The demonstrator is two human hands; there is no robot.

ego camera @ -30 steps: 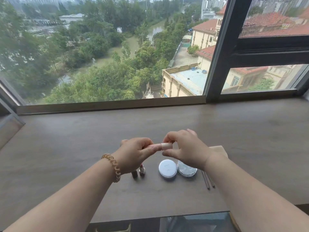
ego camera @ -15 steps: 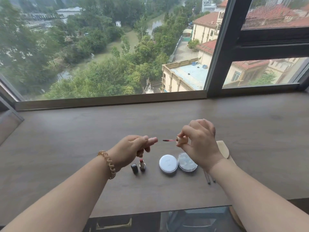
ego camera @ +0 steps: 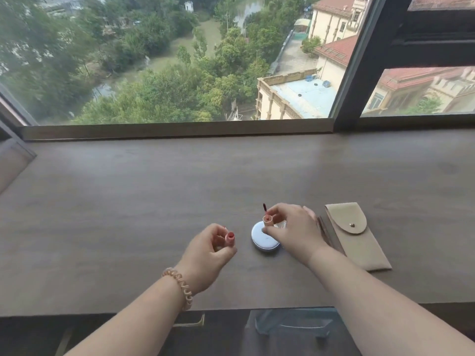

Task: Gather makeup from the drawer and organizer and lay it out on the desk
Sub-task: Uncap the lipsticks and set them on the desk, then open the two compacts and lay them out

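Note:
My left hand (ego camera: 209,249) holds a small lip gloss tube (ego camera: 230,238) upright just above the desk (ego camera: 128,201), its open red mouth facing up. My right hand (ego camera: 293,228) pinches the tube's beige cap (ego camera: 267,219), whose dark red wand tip (ego camera: 264,207) points up and away. Under the right hand lies a round white compact (ego camera: 262,240); a second, clear one is mostly hidden behind the fingers. The lipstick seen earlier is hidden by my left hand.
A beige snap-flap pouch (ego camera: 356,236) lies to the right of my right hand, with thin brown pencils (ego camera: 324,228) along its left edge. A window sill (ego camera: 180,128) bounds the desk's far side. Below the front edge is a drawer with a brass handle (ego camera: 190,321).
The closed tube was pulled apart into tube and wand cap. Both hands have dropped toward the desk, the wand now pointing up, and the view has tilted down.

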